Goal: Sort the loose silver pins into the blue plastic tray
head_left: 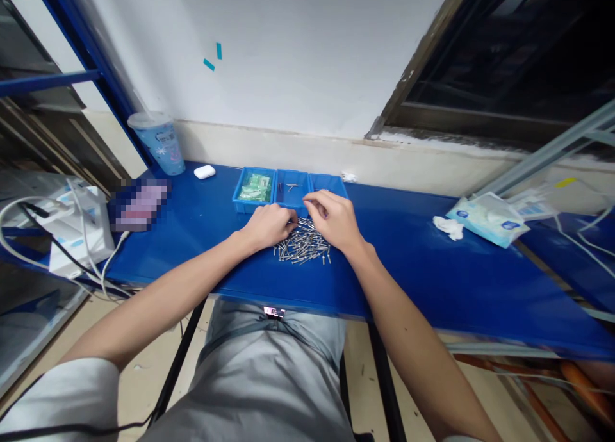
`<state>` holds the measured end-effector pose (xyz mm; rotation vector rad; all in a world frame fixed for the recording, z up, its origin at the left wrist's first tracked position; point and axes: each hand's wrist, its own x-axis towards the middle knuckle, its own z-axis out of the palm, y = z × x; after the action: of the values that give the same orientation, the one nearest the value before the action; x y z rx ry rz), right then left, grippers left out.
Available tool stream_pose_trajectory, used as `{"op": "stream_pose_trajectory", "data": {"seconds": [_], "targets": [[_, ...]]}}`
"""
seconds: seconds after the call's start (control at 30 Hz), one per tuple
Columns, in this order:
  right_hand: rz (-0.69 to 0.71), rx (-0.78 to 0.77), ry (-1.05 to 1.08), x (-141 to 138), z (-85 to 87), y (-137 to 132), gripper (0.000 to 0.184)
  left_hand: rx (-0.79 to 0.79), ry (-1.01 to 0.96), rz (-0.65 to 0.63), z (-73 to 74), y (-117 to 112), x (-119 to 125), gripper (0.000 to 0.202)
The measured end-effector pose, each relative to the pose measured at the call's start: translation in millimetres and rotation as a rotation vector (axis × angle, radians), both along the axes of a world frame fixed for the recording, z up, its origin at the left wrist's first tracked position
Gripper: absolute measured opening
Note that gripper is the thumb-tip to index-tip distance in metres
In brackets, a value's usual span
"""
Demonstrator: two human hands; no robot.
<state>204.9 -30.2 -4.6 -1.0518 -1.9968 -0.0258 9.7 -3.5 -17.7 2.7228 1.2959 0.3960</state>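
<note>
A loose pile of small, thin metal fasteners (302, 245), like screws or rivets, lies on the blue tabletop in front of me. My left hand (271, 225) rests at the pile's left edge, fingers curled in; whatever they may hold is hidden. Over the pile's upper right, my right hand (335, 220) has its thumb and forefinger brought together, and anything between them is too small to make out. Just behind the hands stand three joined blue bins. Green-and-clear packets fill the left bin (239, 202), a few fasteners lie in the middle bin (298, 191), and my right hand partly covers the right bin (331, 182).
On the blue table (408, 269), a blue cup (163, 148) and a white case (204, 171) stand back left. A blurred-out item (141, 204) and a white power strip with cables (79, 227) sit further left. Right are a crumpled tissue (448, 227) and tissue pack (490, 219).
</note>
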Motion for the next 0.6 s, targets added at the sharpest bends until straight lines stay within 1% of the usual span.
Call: {"op": "stream_pose_trajectory", "data": {"seconds": [0.13,0.27,0.4,0.6], "targets": [[0.008,-0.010,-0.008,-0.5,-0.6,0.2,0.019,0.000,0.016,-0.006,1.1,-1.2,0.5,0.025],[0.010,-0.020,-0.008,0.3,-0.9,-0.2,0.018,0.035,-0.015,-0.034,-0.3,-0.5,0.7,0.025],[0.016,-0.024,0.007,1.4,-1.4,-0.7,0.016,0.075,-0.092,-0.065,1.0,-1.3,1.9,0.025],[0.046,-0.019,0.024,2.0,0.5,-2.7,0.019,0.086,-0.246,-0.010,11.5,-5.5,0.1,0.031]]}}
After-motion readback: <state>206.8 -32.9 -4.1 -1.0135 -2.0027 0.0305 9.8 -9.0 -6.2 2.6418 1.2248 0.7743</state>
